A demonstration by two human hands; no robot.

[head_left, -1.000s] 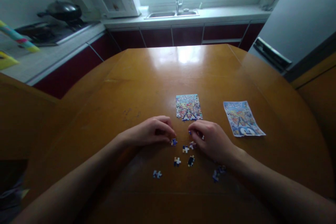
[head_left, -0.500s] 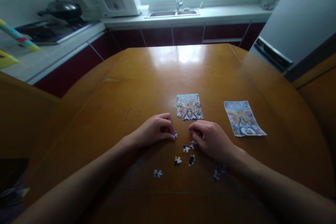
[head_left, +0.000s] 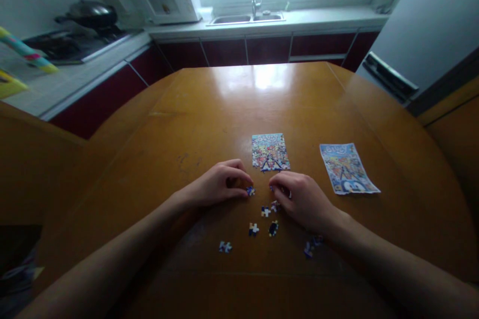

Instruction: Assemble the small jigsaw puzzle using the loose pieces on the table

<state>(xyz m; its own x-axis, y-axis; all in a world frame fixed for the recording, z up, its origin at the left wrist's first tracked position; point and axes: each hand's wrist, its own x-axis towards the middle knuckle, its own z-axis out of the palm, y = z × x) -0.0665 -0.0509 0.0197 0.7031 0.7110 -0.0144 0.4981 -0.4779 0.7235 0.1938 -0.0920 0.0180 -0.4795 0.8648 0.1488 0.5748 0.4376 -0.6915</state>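
A small, partly built colourful jigsaw [head_left: 270,151] lies on the wooden table [head_left: 209,109]. Just below it my left hand [head_left: 220,184] is curled, pinching a small blue puzzle piece [head_left: 250,191] at its fingertips. My right hand [head_left: 301,199] is curled too, fingertips closed on a piece at the jigsaw's lower edge. Several loose pieces lie near me: one by the right thumb [head_left: 265,212], two lower down [head_left: 253,229] [head_left: 273,228], one at the left [head_left: 224,246], and a few under my right wrist [head_left: 309,248].
A printed reference picture [head_left: 348,168] lies to the right of the jigsaw. Behind the table runs a kitchen counter with a sink and tap [head_left: 245,17], a microwave [head_left: 166,4] and a wok on a stove [head_left: 90,15]. A grey fridge [head_left: 422,25] stands at the right.
My left hand has lifted the small blue piece off the table and moved it up and to the right, towards the jigsaw. The right hand has stayed in place.
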